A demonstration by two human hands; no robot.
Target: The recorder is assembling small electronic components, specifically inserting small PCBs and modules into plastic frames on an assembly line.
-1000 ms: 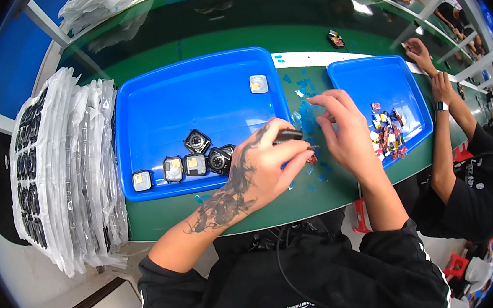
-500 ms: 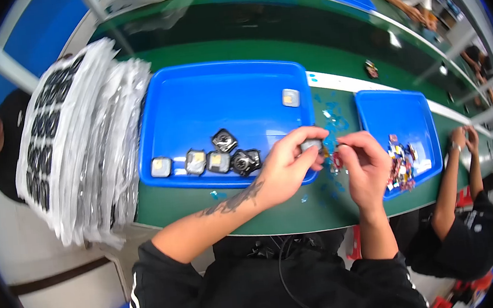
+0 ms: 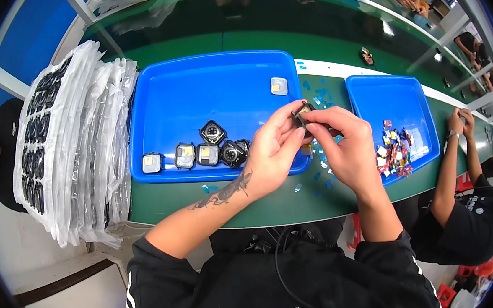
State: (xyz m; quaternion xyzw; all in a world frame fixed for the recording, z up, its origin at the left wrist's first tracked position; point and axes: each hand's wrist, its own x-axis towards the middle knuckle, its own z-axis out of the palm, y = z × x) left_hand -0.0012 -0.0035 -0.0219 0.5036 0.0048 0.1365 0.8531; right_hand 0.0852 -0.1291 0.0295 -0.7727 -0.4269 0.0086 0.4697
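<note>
My left hand (image 3: pixel 275 145) grips a small dark smartwatch case (image 3: pixel 301 113) between thumb and fingers, above the right rim of a big blue tray (image 3: pixel 134 117). My right hand (image 3: pixel 346 144) meets it there, thumb and forefinger closed on the case's near side; whether a smaller part sits between those fingertips is hidden. Inside the big tray lie several watch cases: grey-backed ones such as the case (image 3: pixel 152 162) at the left, black ones such as the case (image 3: pixel 213 133) in the middle, and a lone pale case (image 3: pixel 278 86) in the far right corner.
A smaller blue tray (image 3: pixel 355 99) at right holds a heap of small red, white and yellow parts (image 3: pixel 397 154). Blue film scraps (image 3: pixel 319 96) litter the green table (image 3: pixel 234 208). Bagged trays of black parts (image 3: pixel 62 154) stand stacked at left. Co-workers (image 3: pixel 460 216) sit at right and across.
My right hand has come left and up to the watch case, closing the gap between my hands. My left hand has risen slightly. Another person's hand has appeared at the far edge.
</note>
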